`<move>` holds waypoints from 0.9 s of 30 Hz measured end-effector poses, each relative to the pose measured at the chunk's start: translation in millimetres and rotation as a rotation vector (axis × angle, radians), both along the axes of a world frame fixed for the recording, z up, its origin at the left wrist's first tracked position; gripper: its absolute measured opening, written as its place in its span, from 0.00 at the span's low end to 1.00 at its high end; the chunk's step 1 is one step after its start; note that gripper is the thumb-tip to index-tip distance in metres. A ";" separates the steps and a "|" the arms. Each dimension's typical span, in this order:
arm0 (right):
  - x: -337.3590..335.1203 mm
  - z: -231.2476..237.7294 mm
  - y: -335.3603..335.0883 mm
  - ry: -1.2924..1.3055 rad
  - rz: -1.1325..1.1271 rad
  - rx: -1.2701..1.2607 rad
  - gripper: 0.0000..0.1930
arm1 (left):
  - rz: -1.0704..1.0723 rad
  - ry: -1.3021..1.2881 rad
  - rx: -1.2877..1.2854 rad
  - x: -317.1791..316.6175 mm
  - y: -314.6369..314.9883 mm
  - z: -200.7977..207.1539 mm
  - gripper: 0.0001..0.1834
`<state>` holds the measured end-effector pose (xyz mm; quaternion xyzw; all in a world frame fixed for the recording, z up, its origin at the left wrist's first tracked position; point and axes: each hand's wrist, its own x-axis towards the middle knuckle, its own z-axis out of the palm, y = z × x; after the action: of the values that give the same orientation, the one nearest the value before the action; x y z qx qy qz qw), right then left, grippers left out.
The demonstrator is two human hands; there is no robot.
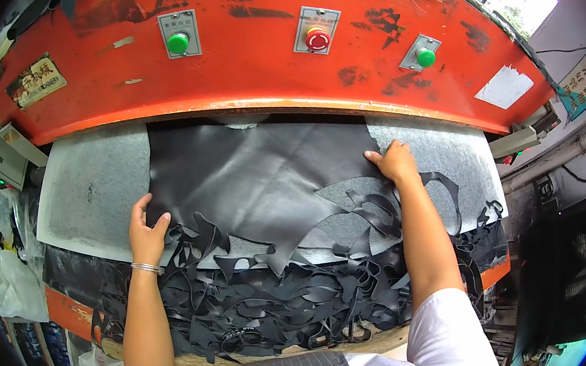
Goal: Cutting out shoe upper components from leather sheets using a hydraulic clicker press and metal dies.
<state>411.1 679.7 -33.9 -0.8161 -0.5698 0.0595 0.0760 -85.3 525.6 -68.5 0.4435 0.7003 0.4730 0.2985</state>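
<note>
A dark, smooth leather sheet [236, 176] lies across a grey-white board [86, 188], its lower right side cut into ragged curves and holes. My left hand [149, 230], a silver bangle at its wrist, is by the sheet's lower left edge, thumb and fingers spread apart. At the upper right edge of the sheet, my right hand [396, 162] rests with the thumb stretched out onto the leather and the fingers bent over the board. Its fingertips are partly hidden. Below the sheet, black leather scraps [280, 297] lie heaped in front of me.
Beyond the board rises a red machine beam [248, 69] with a left green button [177, 42], a red stop button [317, 39] and a right green button [425, 57]. A dark gap runs under it. White plastic bags [14, 281] hang at the left; a fan [583, 267] stands right.
</note>
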 end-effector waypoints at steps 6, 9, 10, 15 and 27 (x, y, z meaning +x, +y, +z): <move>22.8 2.9 -33.6 0.157 0.088 -0.228 0.27 | -0.007 0.419 -0.019 8.7 17.3 11.5 0.14; 22.0 7.5 -42.3 0.132 0.144 -0.249 0.23 | -0.012 0.433 -0.006 4.7 22.1 14.6 0.13; 23.4 6.6 -45.8 0.130 0.164 -0.243 0.22 | 0.007 0.467 -0.027 7.3 20.3 16.1 0.13; 72.7 -0.5 -107.4 0.387 0.317 0.145 0.18 | 0.047 0.535 -0.036 25.3 -5.0 11.0 0.32; 223.6 -6.2 -342.5 0.022 0.131 0.128 0.20 | -0.086 0.788 0.124 66.7 -62.2 61.0 0.26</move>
<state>634.8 337.2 -40.1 -0.7698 -0.6238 0.0369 0.1301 -18.6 463.4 -7.5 0.6370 0.7121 0.2952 -0.0009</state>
